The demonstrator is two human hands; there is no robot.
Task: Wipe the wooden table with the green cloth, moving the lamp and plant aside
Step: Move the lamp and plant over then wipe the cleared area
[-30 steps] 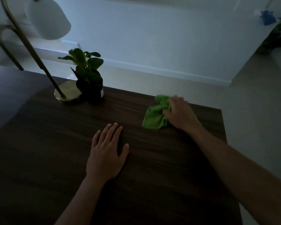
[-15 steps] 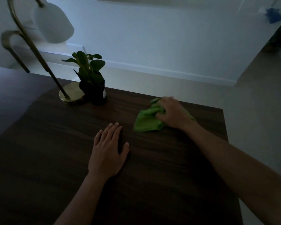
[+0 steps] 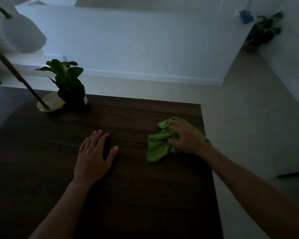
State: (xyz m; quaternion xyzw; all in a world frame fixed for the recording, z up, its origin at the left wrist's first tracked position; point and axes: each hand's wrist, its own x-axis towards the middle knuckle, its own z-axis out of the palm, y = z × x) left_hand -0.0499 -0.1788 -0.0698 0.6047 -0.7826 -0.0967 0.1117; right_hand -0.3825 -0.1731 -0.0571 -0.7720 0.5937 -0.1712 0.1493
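Your right hand [image 3: 188,138] grips the crumpled bright green cloth [image 3: 158,147] near the right edge of the dark wooden table [image 3: 145,195]; your left hand [image 3: 95,152] lies flat, fingers straight. The cloth looks soft and light, so press through your palm. The brass-stemmed lamp [image 3: 50,101], touching the small potted plant [image 3: 69,83], looks top-heavy: hold it low.
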